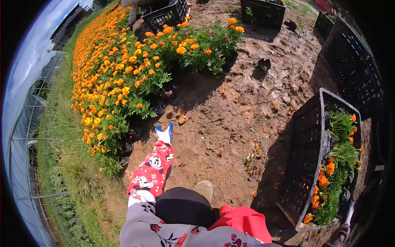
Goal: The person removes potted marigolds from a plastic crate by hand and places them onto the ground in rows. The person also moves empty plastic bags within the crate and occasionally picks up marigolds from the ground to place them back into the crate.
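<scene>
My left hand (164, 134) wears a white glove with blue fingertips. It reaches forward over the soil, its fingers apart and nothing between them. A red sleeve (154, 168) with panda prints covers that arm. Nearest to the hand are potted marigolds (123, 103) with orange flowers, massed along the left, their dark pots partly hidden by leaves. I cannot make out my right hand. Red cloth (242, 222) lies at the right of my lap, over a flowered garment (177, 234).
At right stands a black crate (302, 164) of marigolds, with stacked crates (349, 61) behind it. More crates (166, 16) stand ahead, one beside a partly visible person. Muddy soil (222, 144) lies between. Grass and a plastic-covered greenhouse (24, 119) are at left.
</scene>
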Motion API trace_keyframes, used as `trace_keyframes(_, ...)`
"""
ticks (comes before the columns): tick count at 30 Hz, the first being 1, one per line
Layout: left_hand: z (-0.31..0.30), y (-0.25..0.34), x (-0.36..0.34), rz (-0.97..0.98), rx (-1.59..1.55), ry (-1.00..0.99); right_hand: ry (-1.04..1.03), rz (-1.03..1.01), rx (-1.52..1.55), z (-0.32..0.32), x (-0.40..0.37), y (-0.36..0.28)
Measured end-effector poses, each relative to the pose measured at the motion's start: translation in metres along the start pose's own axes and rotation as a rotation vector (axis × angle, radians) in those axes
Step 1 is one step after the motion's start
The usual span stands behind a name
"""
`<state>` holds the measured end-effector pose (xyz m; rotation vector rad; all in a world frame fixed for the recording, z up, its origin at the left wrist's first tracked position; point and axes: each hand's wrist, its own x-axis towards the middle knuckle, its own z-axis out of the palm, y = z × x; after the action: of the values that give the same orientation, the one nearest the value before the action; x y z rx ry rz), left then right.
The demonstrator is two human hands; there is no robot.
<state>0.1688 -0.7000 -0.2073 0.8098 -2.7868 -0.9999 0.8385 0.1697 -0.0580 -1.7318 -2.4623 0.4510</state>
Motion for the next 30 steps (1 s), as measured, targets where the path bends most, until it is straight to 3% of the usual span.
trace_keyframes(1, -0.011, 0.009, 0.013, -0.189, 0.009, 0.092, -0.005, -0.004, 0.006, -0.001, -0.003, -0.005)
trace_keyframes(2, -0.016, 0.012, 0.027, -0.241, -0.085, 0.142, -0.007, -0.006, 0.012, -0.003, -0.007, -0.010)
trace_keyframes(4, -0.007, 0.009, 0.073, -0.155, 0.012, 0.176, -0.015, -0.024, 0.031, -0.010, -0.014, -0.019)
trace_keyframes(5, 0.001, 0.009, 0.089, 0.017, -0.101, 0.137, -0.007, -0.034, 0.065, -0.017, -0.016, -0.027)
trace_keyframes(6, 0.018, 0.002, 0.113, 0.050, -0.084, 0.131, 0.014, -0.037, 0.142, -0.027, -0.013, -0.036)
trace_keyframes(7, 0.033, -0.002, 0.136, 0.083, -0.068, 0.125, 0.075, -0.027, 0.267, -0.035, -0.013, -0.042)
trace_keyframes(9, 0.061, -0.033, 0.169, 0.153, 0.027, 0.267, 0.255, -0.082, 0.815, -0.048, -0.006, -0.084)
trace_keyframes(10, 0.034, -0.005, 0.147, 0.103, 0.192, 0.108, 0.313, -0.163, 1.071, -0.052, -0.010, -0.119)
trace_keyframes(11, 0.010, 0.021, 0.127, 0.055, 0.354, -0.049, 0.380, -0.282, 0.848, -0.053, -0.036, -0.189)
trace_keyframes(12, 0.019, 0.008, 0.126, 0.177, 0.383, 0.014, 0.471, -0.385, 0.627, -0.054, -0.061, -0.260)
trace_keyframes(13, 0.025, -0.002, 0.123, 0.296, 0.419, 0.083, 0.473, -0.376, 0.626, -0.050, -0.074, -0.291)
trace_keyframes(14, 0.031, -0.011, 0.111, 0.579, 0.309, 0.370, 0.480, -0.692, 0.333, -0.046, -0.093, -0.330)
trace_keyframes(15, 0.032, -0.023, 0.100, 0.494, 0.602, 0.194, 0.435, -0.822, 0.295, -0.038, -0.119, -0.368)
trace_keyframes(16, 0.021, -0.003, 0.080, 0.482, 0.581, 0.170, 0.381, -0.954, 0.262, -0.029, -0.154, -0.421)
trace_keyframes(17, 0.046, -0.026, 0.107, 0.519, 0.472, 0.197, 0.319, -1.083, 0.234, -0.021, -0.188, -0.475)
trace_keyframes(18, 0.046, -0.010, 0.117, 0.559, 0.263, 0.161, 0.069, -0.823, 0.653, -0.006, -0.209, -0.494)
trace_keyframes(19, 0.045, 0.007, 0.127, 0.600, 0.057, 0.120, -0.027, -0.873, 0.560, -0.001, -0.226, -0.510)
trace_keyframes(20, 0.041, 0.037, 0.125, 0.486, -0.375, -0.002, -0.117, -0.920, 0.463, 0.002, -0.240, -0.523)
trace_keyframes(22, 0.082, 0.035, 0.173, 0.337, -0.459, -0.035, -0.261, -0.869, 0.173, 0.001, -0.259, -0.540)
trace_keyframes(24, 0.121, 0.023, 0.216, 0.192, -0.479, -0.121, -0.388, -0.839, 0.229, 0.007, -0.265, -0.550)
trace_keyframes(26, 0.152, 0.006, 0.259, 0.079, -0.571, -0.259, -0.367, -0.860, 0.242, 0.014, -0.268, -0.553)
trace_keyframes(29, 0.149, 0.024, 0.222, 0.362, 0.117, 0.055, -0.454, -0.774, 0.337, 0.025, -0.271, -0.564)
trace_keyframes(30, 0.080, 0.074, 0.155, 0.598, 0.718, -0.090, -0.450, -0.773, 0.356, 0.030, -0.274, -0.573)
